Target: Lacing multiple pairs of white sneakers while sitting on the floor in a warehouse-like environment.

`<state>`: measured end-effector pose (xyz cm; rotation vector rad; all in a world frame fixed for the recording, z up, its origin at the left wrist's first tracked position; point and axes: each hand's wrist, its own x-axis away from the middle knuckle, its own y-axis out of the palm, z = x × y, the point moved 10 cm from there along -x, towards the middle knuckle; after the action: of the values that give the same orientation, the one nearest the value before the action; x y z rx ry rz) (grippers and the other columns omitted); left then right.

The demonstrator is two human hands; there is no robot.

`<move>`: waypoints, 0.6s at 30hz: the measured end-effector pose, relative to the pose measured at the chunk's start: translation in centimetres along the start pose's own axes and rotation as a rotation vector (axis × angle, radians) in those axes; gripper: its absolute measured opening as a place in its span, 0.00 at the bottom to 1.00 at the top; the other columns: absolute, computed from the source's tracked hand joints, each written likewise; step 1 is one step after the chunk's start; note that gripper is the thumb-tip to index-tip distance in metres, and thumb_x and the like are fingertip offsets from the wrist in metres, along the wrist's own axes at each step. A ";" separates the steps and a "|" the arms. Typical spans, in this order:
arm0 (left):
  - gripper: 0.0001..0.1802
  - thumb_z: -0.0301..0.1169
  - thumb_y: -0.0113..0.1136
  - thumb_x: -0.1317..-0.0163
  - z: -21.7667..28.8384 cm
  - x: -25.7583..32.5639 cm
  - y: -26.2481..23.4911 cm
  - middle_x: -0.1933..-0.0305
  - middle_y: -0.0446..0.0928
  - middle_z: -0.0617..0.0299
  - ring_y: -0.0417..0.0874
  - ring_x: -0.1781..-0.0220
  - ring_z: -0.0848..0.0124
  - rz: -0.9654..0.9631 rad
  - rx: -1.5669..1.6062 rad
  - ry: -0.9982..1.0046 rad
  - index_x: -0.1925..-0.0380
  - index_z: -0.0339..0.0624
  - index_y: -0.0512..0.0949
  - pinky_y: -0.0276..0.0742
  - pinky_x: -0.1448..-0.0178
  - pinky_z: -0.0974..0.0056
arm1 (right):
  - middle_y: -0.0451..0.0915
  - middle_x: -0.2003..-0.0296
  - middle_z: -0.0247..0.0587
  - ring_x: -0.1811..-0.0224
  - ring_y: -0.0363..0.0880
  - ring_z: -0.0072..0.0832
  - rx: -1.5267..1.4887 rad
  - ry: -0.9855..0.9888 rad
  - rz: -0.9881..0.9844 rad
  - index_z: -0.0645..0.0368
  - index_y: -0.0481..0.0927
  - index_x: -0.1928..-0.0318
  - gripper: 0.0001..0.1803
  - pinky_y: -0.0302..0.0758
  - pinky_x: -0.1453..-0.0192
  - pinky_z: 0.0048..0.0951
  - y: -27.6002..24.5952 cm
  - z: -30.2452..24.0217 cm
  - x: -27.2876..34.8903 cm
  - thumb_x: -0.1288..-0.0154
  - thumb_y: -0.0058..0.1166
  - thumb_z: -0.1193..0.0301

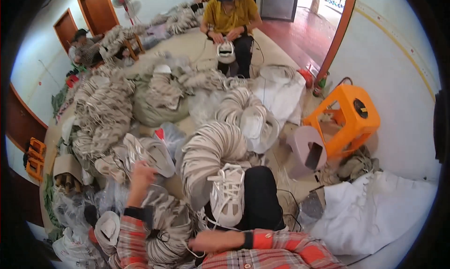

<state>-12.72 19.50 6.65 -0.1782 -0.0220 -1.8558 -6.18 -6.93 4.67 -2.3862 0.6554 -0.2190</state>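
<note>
Nearest: right hand (214,242), low in frame, just below the shoe's toe. Blurred; can't tell if its fingers are grasping anything. Thin white cord loops beside it. Red plaid sleeve (293,243), dark cuff.

Coil of nested beige shoe uppers (171,234) lies between the forearms. 1 separate pale upper (108,229) sits left of the left sleeve.

Beige shoe (228,196) is centre frame, by the dark-trousered leg (260,196), toe pointing at the wearer. White laces (231,187) criss-cross its front, with loose loops at its left side.

Left hand (142,175) is raised left of the shoe, well apart from it and from the right hand. Motion blur; can't tell if the fingers are clenched, released or gripping a lace.

Just beyond the shoe: big arched coil (211,149) of nested uppers. Loose shoes (140,152) past the left hand. Right side: white sack (375,215), mauve stool (300,149) with dark flat object (314,155), then orange stool (344,124) with dark round item (360,108) on top.

Further: tall beige heap (105,105) at left. Co-worker in yellow shirt (229,16), both hands at a pale shoe (226,52). 1 more person (86,51) sits far left. Back wall: standing fan (123,1), brown door (97,9).
</note>
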 end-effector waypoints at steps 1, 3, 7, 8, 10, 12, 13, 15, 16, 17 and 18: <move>0.07 0.28 0.50 0.40 -2.1 1.6 5.2 0.70 0.79 0.60 0.73 0.76 0.77 -0.112 -0.037 -0.156 0.65 0.38 0.75 0.68 0.74 0.74 | 0.77 0.72 0.50 0.71 0.78 0.47 -0.017 0.180 0.108 0.60 0.73 0.62 0.10 0.73 0.69 0.45 -1.4 3.1 1.2 0.41 0.46 0.68; 0.08 0.29 0.56 0.44 -5.0 5.2 14.8 0.75 0.80 0.59 0.77 0.75 0.76 -0.371 -0.245 -0.241 0.69 0.35 0.77 0.71 0.71 0.70 | 0.78 0.70 0.46 0.73 0.79 0.41 0.022 0.506 0.722 0.57 0.75 0.56 0.13 0.75 0.72 0.37 -9.0 8.2 10.5 0.43 0.45 0.72; 0.10 0.31 0.55 0.43 -6.4 8.3 21.0 0.74 0.79 0.52 0.79 0.76 0.66 -0.526 -0.555 0.088 0.67 0.36 0.78 0.73 0.69 0.64 | 0.77 0.76 0.47 0.74 0.77 0.40 -0.382 0.838 0.767 0.63 0.75 0.59 0.13 0.72 0.68 0.38 -10.0 13.1 17.1 0.42 0.48 0.69; 0.11 0.32 0.55 0.42 -5.6 8.8 21.9 0.74 0.79 0.51 0.78 0.77 0.66 -0.552 -0.586 0.192 0.64 0.36 0.78 0.72 0.69 0.64 | 0.76 0.80 0.46 0.80 0.76 0.37 -0.473 0.841 0.682 0.64 0.74 0.58 0.13 0.72 0.72 0.36 -8.8 13.6 16.9 0.41 0.47 0.70; 0.12 0.34 0.54 0.42 -6.1 8.9 22.0 0.72 0.78 0.46 0.80 0.72 0.55 -0.560 -0.599 0.117 0.65 0.37 0.78 0.73 0.65 0.59 | 0.76 0.82 0.42 0.84 0.74 0.31 -0.537 0.851 0.664 0.62 0.73 0.53 0.15 0.70 0.78 0.31 -7.4 14.0 16.4 0.37 0.43 0.68; 0.11 0.35 0.52 0.43 -6.5 8.7 22.0 0.72 0.77 0.46 0.79 0.67 0.48 -0.559 -0.749 0.155 0.72 0.38 0.78 0.74 0.62 0.54 | 0.76 0.84 0.39 0.88 0.71 0.24 -0.603 0.850 0.643 0.61 0.72 0.48 0.18 0.67 0.84 0.25 -6.5 14.0 15.9 0.33 0.40 0.66; 0.11 0.35 0.52 0.43 -6.4 8.4 22.1 0.72 0.77 0.46 0.79 0.67 0.48 -0.553 -0.753 0.158 0.72 0.38 0.78 0.74 0.62 0.54 | 0.76 0.84 0.40 0.89 0.70 0.23 -0.716 0.873 0.631 0.62 0.69 0.46 0.19 0.67 0.85 0.24 -6.4 13.4 15.7 0.33 0.39 0.66; 0.12 0.36 0.50 0.44 -6.5 7.8 22.1 0.73 0.77 0.45 0.79 0.68 0.47 -0.526 -0.876 0.180 0.75 0.38 0.77 0.74 0.63 0.51 | 0.78 0.80 0.44 0.91 0.69 0.21 -0.912 0.853 0.599 0.65 0.61 0.41 0.24 0.65 0.88 0.21 -6.2 12.9 15.0 0.33 0.39 0.66; 0.12 0.36 0.50 0.44 -6.5 7.6 22.4 0.73 0.77 0.45 0.79 0.68 0.47 -0.520 -0.878 0.191 0.75 0.38 0.77 0.74 0.63 0.51 | 0.78 0.80 0.44 0.91 0.69 0.21 -0.902 0.848 0.604 0.65 0.61 0.41 0.24 0.65 0.88 0.21 -6.2 13.1 15.3 0.33 0.39 0.66; 0.12 0.35 0.50 0.46 -6.9 7.4 22.6 0.74 0.77 0.45 0.79 0.69 0.47 -0.539 -0.982 0.204 0.77 0.39 0.77 0.75 0.64 0.50 | 0.78 0.78 0.46 0.90 0.69 0.21 -1.079 0.767 0.635 0.65 0.59 0.39 0.25 0.65 0.88 0.20 -5.6 13.3 14.9 0.33 0.40 0.66; 0.11 0.35 0.51 0.47 -6.9 7.1 22.6 0.75 0.77 0.46 0.79 0.70 0.47 -0.551 -1.087 0.216 0.78 0.39 0.77 0.75 0.65 0.50 | 0.79 0.76 0.48 0.90 0.69 0.20 -1.251 0.676 0.657 0.65 0.56 0.38 0.26 0.66 0.88 0.20 -5.1 13.4 14.4 0.33 0.41 0.66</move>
<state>6.07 5.45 -0.94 -0.7737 1.2030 -2.2361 12.50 -3.53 -2.66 -2.9497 2.4003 -0.4046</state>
